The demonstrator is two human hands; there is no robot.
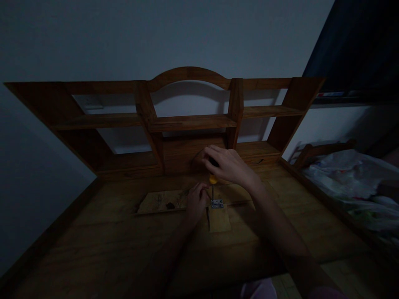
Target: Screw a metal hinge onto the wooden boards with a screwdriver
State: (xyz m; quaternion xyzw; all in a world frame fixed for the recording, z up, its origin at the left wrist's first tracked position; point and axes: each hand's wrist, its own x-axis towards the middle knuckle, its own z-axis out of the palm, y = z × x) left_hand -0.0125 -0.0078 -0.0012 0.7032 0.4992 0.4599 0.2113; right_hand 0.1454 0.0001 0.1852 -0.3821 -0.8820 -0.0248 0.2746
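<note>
Screwdriver (213, 180), right hand (226, 164) fingers clamped round its handle, tip at hinge (217, 204), middle of counter (102, 232); left hand (195, 203) just left, fingers' grip unclear; tilted pushing might slip the tip

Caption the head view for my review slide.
Right hand holds a screwdriver to a metal hinge, left hand close beside it, at a wooden desk with shelves.
</note>
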